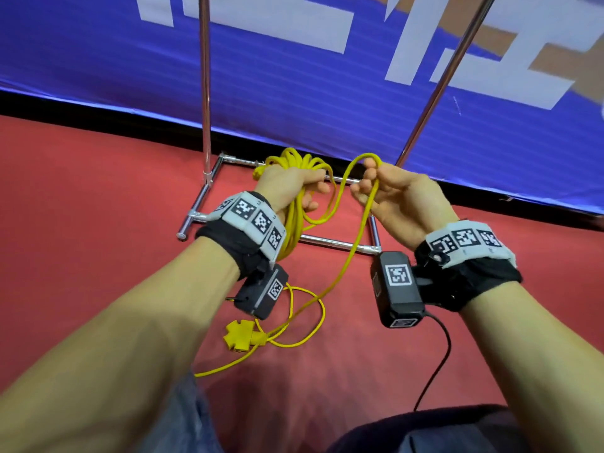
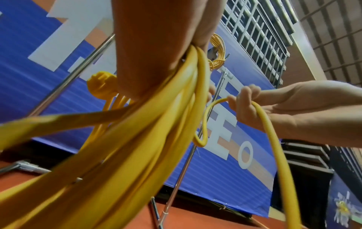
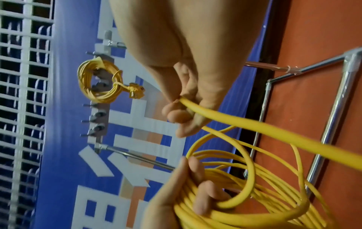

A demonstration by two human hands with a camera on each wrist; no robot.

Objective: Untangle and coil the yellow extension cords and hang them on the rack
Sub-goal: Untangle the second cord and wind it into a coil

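My left hand (image 1: pixel 294 186) grips a bundle of several yellow cord loops (image 1: pixel 294 223) that hang down past my wrist; the same coil (image 2: pixel 137 147) fills the left wrist view. My right hand (image 1: pixel 376 188) pinches the free strand of that cord (image 1: pixel 366 223), which arches between the two hands and trails down to the red floor. The strand's yellow multi-outlet end (image 1: pixel 240 335) lies on the floor below my left wrist. A second yellow cord, coiled (image 3: pixel 98 83), hangs on the rack's hook bar (image 3: pixel 99 124). The rack's chrome base (image 1: pixel 209 184) stands just beyond my hands.
Two chrome uprights (image 1: pixel 205 76) rise from the rack base in front of a blue banner (image 1: pixel 327 93). Red carpet (image 1: pixel 81 191) covers the floor. A black cable (image 1: pixel 438 361) runs from my right wrist camera. My knees (image 1: pixel 425 433) are at the bottom edge.
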